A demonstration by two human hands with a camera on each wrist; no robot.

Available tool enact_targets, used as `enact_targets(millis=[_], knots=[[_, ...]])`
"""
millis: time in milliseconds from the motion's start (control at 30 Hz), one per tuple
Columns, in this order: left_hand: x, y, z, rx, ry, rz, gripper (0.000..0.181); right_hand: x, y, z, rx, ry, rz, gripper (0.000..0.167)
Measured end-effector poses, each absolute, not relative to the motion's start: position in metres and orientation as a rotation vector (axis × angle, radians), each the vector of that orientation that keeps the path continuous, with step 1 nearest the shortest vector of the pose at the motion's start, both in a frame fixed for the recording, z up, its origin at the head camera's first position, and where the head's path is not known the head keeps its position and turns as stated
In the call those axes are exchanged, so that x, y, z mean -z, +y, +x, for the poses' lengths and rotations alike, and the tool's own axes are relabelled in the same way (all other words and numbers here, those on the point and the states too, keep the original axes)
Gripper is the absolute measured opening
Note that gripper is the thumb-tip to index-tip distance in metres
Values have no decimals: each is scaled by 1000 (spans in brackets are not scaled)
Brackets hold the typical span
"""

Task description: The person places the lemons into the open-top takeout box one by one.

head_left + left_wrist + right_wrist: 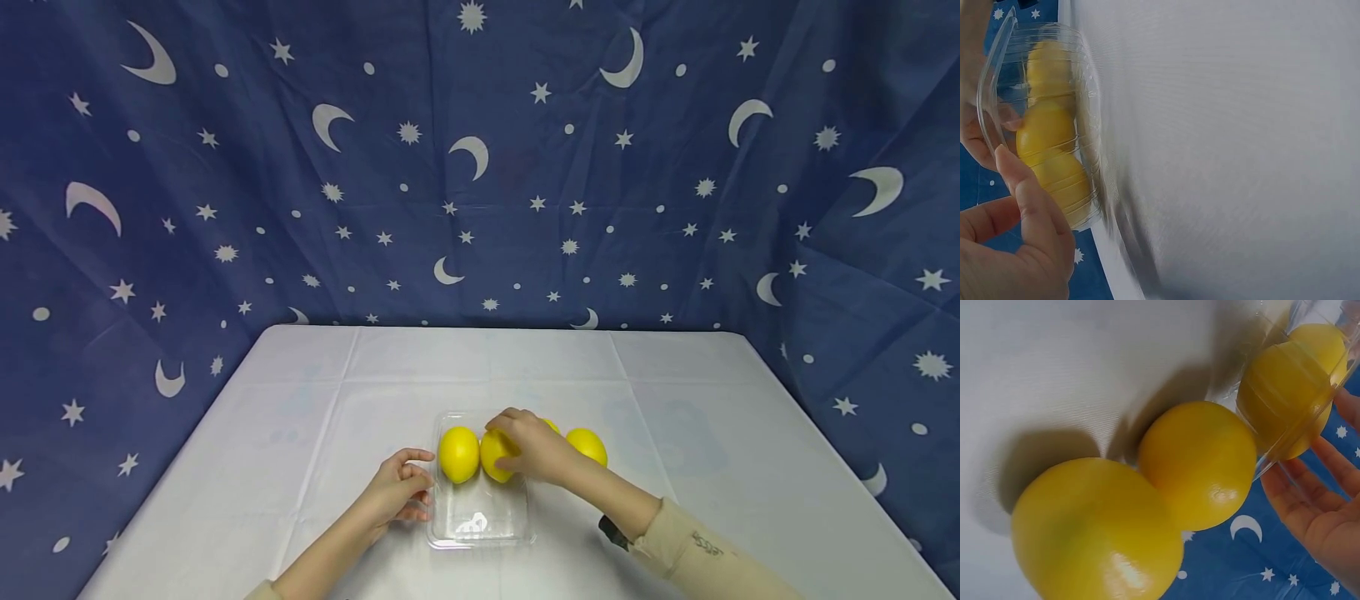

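A clear plastic container stands on the white-covered table with two lemons inside. One lemon lies in its back left part. Beside it, my right hand grips a second lemon, fingers over its far side and thumb at the near side. My left hand is at the container's left side; in the left wrist view an extended fingertip touches the clear rim, and the fingers are loosely bent. Right of the container sit two more lemons, one lemon partly hidden behind my right hand in the head view and another lemon farther right.
The white tablecloth has fold lines and covers the table. Behind and at both sides hangs a dark blue curtain printed with moons and stars. A dark band shows at the right wrist by the beige sleeve.
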State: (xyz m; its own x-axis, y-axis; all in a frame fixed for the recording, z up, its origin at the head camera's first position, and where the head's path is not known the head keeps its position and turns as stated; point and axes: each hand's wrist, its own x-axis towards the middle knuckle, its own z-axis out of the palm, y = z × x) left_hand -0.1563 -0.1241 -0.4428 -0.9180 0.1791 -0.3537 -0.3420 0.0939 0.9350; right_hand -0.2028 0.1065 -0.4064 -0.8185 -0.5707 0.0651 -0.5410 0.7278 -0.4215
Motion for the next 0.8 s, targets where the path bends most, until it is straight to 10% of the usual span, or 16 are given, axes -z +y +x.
enact_targets(millis=[800], knots=[[441, -121, -154, -1874, 2000, -168, 40, 406, 139, -189, 774, 2937, -914, 35]])
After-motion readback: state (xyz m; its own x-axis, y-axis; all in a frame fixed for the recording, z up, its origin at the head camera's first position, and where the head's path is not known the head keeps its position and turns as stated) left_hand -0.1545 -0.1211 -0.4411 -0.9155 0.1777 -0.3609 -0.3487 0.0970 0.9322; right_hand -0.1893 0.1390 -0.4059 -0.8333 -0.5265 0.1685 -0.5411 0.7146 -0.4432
